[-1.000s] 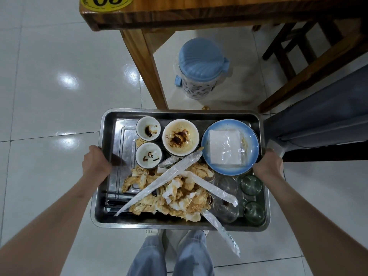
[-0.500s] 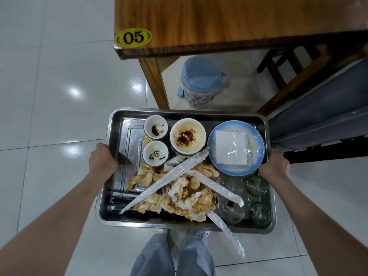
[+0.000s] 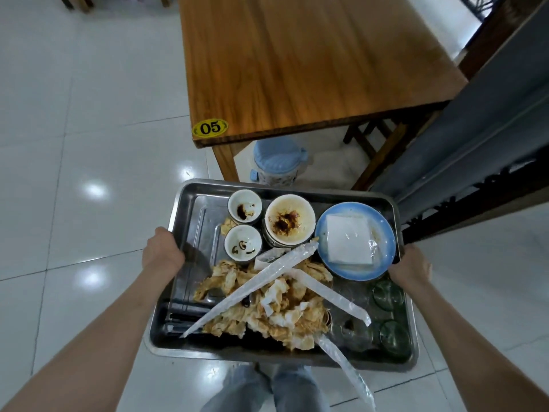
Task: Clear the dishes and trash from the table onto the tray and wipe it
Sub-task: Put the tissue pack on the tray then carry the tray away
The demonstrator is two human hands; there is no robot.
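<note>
The left hand and right hand have their fingers curled round opposite short rims of the steel tray, held above the floor near the wooden table. The tray carries sauce-stained bowls, a blue plate, crumpled napkins and green glasses.

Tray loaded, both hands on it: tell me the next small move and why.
Probably set the metal tray down on a bare part of the wooden table. The left hand and right hand both grip its rims, so neither is free to wipe, and a clear plastic wrapper hangs over the near edge and could slip off.
</note>
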